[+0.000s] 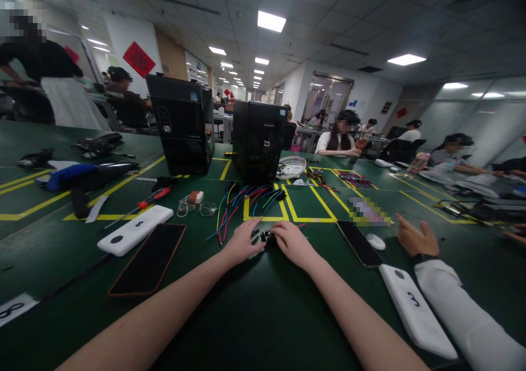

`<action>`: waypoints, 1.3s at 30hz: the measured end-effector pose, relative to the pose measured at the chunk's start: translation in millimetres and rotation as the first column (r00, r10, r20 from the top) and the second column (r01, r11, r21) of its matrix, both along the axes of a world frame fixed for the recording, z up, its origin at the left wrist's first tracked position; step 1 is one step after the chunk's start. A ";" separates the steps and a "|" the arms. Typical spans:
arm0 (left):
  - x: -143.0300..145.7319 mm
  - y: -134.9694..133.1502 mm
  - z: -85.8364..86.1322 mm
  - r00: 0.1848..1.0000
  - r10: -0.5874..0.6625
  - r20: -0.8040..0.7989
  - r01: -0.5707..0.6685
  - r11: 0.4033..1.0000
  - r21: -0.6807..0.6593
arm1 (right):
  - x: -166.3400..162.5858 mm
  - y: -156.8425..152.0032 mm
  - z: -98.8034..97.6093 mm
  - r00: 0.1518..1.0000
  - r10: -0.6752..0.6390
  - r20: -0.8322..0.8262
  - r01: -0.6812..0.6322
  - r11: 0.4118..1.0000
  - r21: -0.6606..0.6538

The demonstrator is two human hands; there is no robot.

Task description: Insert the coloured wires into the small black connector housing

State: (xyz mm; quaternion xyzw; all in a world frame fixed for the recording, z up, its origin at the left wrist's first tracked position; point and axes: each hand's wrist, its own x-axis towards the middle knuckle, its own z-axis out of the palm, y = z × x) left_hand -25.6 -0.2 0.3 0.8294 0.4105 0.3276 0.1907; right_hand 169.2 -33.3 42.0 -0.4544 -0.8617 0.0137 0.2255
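Note:
Between my hands, low over the green tabletop, is a small black part (268, 238) with a bit of light metal or white showing; it is too small to name further. My left hand (242, 243) pinches it from the left, thumb low and fingers curved above. From the right, my right hand (293, 243) has its fingertips bent down onto the same part, partly covering it. Just beyond my hands lies a loose bunch of red, blue, green and yellow wires (246, 198) with black ends.
Two black computer cases (181, 124) stand beyond the wires. To the left lie a red-handled screwdriver (154, 197), glasses (207, 209), a white power bank (135, 229) and a phone (150, 258). At right are another phone (359, 243) and a co-worker's hand (417, 239).

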 end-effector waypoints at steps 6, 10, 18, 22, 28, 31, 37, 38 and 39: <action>0.3 -3.2 4.4 0.996 -0.068 -0.054 0.069 0.998 0.014 | -13.0 -1.7 -9.5 0.998 0.032 -0.062 -0.031 0.999 0.022; 0.2 -2.9 4.9 0.995 -0.067 -0.080 0.068 0.998 0.017 | -13.4 0.7 -13.2 0.998 0.040 -0.058 -0.039 0.999 0.019; 0.7 -1.8 4.1 0.994 -0.030 -0.109 0.026 0.999 -0.038 | -18.8 -5.1 -8.0 0.993 -0.009 -0.118 0.024 0.991 0.128; 0.0 -0.6 1.3 0.996 -0.033 -0.084 0.030 0.999 -0.037 | -16.7 -12.1 3.2 0.988 -0.018 -0.151 0.031 0.996 0.082; 1.1 0.0 -0.4 0.999 0.014 -0.042 -0.014 1.000 -0.004 | -16.9 -15.5 4.8 0.997 0.079 -0.018 -0.078 0.996 0.032; 0.9 -0.9 2.2 0.999 -0.002 -0.052 0.002 1.000 -0.005 | -13.0 -7.8 -1.6 0.997 -0.065 -0.035 0.067 0.995 0.067; -0.4 -2.1 7.7 0.996 -0.052 -0.066 0.050 0.998 -0.032 | -5.7 3.7 -10.2 0.986 -0.131 0.106 0.124 0.990 0.074; -0.5 -2.2 8.4 0.996 -0.052 -0.069 0.049 0.998 -0.035 | -6.2 3.8 -11.2 0.985 -0.136 0.104 0.128 0.989 0.079; -0.6 -2.3 9.2 0.996 -0.051 -0.073 0.048 0.998 -0.039 | -7.1 3.6 -12.3 0.986 -0.140 0.091 0.133 0.988 0.079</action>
